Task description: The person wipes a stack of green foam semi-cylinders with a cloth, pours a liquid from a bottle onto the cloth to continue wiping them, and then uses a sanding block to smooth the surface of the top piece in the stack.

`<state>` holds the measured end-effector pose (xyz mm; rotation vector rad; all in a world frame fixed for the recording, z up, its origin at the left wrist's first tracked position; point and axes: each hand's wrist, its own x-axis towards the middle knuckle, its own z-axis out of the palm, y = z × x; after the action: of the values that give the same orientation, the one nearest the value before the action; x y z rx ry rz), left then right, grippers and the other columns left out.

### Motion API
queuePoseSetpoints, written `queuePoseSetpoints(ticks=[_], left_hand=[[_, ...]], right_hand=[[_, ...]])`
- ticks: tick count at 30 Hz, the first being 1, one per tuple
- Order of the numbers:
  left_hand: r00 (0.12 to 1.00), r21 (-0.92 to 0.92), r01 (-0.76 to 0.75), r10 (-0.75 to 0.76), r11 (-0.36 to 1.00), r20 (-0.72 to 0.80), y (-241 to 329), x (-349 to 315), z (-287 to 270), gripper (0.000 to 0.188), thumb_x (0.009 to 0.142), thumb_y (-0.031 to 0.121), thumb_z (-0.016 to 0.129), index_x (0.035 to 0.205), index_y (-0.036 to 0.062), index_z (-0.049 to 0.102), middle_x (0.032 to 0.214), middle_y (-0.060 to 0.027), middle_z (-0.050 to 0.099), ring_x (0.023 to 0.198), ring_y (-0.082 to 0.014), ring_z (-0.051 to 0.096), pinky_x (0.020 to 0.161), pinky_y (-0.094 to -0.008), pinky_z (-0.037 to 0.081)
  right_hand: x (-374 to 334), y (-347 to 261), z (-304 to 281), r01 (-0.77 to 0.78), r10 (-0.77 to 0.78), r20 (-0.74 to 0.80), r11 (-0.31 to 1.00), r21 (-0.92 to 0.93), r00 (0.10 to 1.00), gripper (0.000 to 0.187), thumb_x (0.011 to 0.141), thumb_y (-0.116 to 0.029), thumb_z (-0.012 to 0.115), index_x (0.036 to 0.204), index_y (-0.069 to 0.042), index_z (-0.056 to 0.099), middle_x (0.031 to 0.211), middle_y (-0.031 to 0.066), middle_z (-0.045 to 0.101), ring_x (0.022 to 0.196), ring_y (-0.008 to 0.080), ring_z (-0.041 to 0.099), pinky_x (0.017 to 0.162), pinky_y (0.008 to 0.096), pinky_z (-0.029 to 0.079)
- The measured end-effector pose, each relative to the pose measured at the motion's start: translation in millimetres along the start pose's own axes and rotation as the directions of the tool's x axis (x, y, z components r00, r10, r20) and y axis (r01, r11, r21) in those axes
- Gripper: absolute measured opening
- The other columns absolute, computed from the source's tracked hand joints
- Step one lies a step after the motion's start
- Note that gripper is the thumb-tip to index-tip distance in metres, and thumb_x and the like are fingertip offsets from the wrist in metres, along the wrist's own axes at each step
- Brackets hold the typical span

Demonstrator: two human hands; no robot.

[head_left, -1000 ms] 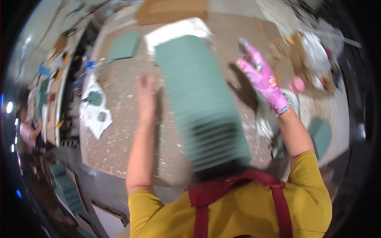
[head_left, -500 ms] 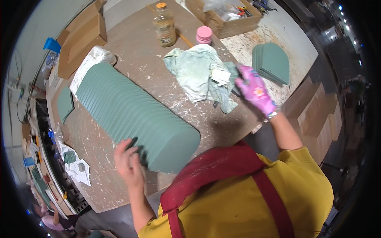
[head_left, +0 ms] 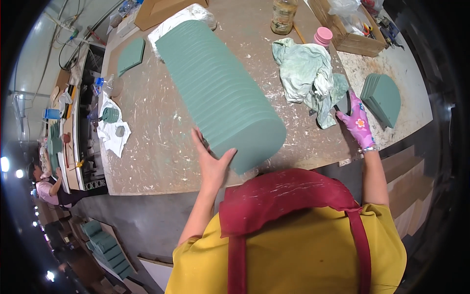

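Note:
A long row of green rounded panels [head_left: 220, 83] stands packed face to face on the worktable. My bare left hand [head_left: 211, 159] is at its near end, thumb against the end panel's face and fingers stretched along the side edge. My right hand [head_left: 359, 125], in a pink-purple flowered glove, is low over the table's right edge with thumb and fingers apart. Between them shows a flat grey thing with dark edges [head_left: 344, 104], partly covered, whose kind I cannot make out. Beside it lies a crumpled pale-green stained cloth [head_left: 306, 71].
A smaller stack of green panels [head_left: 383, 100] stands at the right. Behind the cloth are a glass jar [head_left: 284, 17], a pink-lidded pot [head_left: 323, 36] and a cardboard box [head_left: 350, 36] of tools. A single green panel [head_left: 131, 55] and white cloth [head_left: 113, 130] lie left; a person [head_left: 49, 183] works beyond.
The whole view has swung left. My left hand has come onto the near end of the panel row. My right hand has moved nearer the flat grey thing by the cloth.

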<state>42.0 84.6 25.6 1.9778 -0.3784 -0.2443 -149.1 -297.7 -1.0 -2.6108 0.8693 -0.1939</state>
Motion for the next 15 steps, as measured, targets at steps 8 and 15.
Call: queuePoseSetpoints(ticks=[8, 15], left_hand=[[0.987, -0.295, 0.155, -0.138, 0.943, 0.079, -5, -1, 19, 0.109, 0.07, 0.007, 0.076, 0.147, 0.0022, -0.002, 0.138, -0.0218, 0.035, 0.123, -0.0287, 0.042, 0.102, -0.0367, 0.036], [0.997, -0.395, 0.074, -0.069, 0.916, 0.027, -19, -1, 24, 0.104, 0.072, 0.006, 0.075, 0.147, 0.0019, 0.003, 0.138, -0.0212, 0.036, 0.122, -0.0276, 0.042, 0.101, -0.0367, 0.037]], right_hand=[[-23, -83, -158, 0.181, -0.179, 0.03, 0.962, -0.203, 0.983, 0.068, 0.08, -0.037, 0.063, 0.138, -0.011, 0.039, 0.132, 0.0209, 0.047, 0.123, 0.0375, 0.045, 0.104, 0.041, 0.035], [-10, -189, -25, 0.641, -0.65, 0.227, 0.758, 0.123, 0.725, 0.071, 0.077, -0.038, 0.066, 0.136, -0.007, 0.041, 0.138, 0.0219, 0.037, 0.126, 0.0383, 0.038, 0.106, 0.0447, 0.03]])
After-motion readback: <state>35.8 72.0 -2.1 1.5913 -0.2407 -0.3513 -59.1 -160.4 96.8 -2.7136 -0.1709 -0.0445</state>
